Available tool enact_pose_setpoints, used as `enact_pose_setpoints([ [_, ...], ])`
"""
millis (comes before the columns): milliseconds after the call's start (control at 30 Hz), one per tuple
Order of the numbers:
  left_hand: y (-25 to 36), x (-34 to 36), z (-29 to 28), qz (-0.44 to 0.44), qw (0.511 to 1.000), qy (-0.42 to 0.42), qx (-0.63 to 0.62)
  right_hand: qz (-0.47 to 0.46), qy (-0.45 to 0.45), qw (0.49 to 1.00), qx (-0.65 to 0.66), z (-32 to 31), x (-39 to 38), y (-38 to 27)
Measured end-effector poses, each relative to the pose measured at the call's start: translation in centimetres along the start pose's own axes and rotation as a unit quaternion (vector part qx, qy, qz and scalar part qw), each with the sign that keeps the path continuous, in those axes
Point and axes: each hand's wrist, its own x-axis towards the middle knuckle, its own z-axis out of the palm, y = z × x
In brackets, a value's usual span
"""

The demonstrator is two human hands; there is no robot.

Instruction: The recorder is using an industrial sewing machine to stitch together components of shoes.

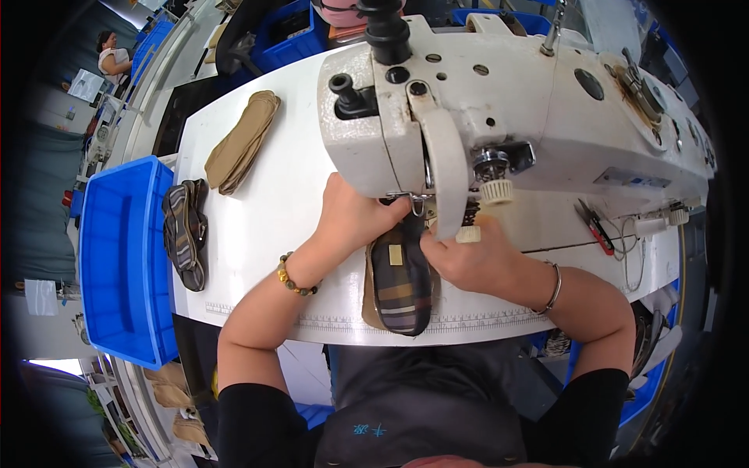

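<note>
One wide white desk (273,210) to work at: saw a big white sewing machine (515,101) on it and a blue bin (117,257) by its left edge. Had a dark plaid piece (404,292) with its top end under the sewing machine, and a tan layer (370,295) beneath. Saw a tan stack (243,144) and a plaid pile (186,234) farther left. Bent the left hand (347,212) over the top end. Curled the right hand (476,257) against the right edge. Could not tell if pinching with either. Saw red-handled snips (599,234) far right, and, on the plaid piece, a yellow patch (396,255).
</note>
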Motion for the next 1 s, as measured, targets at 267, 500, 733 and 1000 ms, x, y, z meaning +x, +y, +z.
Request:
enact_pose_setpoints([
  [267, -1.3, -0.5, 0.4, 0.014, 1.000, 0.026, -0.011, -0.045, -0.020, 0.988, 0.144, -1.2, 0.1, -2.5],
  [500, 0.6, -0.9, -0.4, -0.036, 0.999, -0.031, 0.014, -0.137, 0.057, 0.989, -0.012, -0.1, 0.1, -3.1],
  [733, 0.9, -1.6, -0.5, -0.054, 0.995, -0.044, 0.070, -0.105, 0.008, 0.994, 0.007, 0.4, -0.3, -3.2],
  [1000, 2.0, -4.5, -0.9, 0.185, 0.958, 0.017, 0.218, -0.114, 0.003, 0.993, -0.043, 0.2, -0.6, -3.7],
])
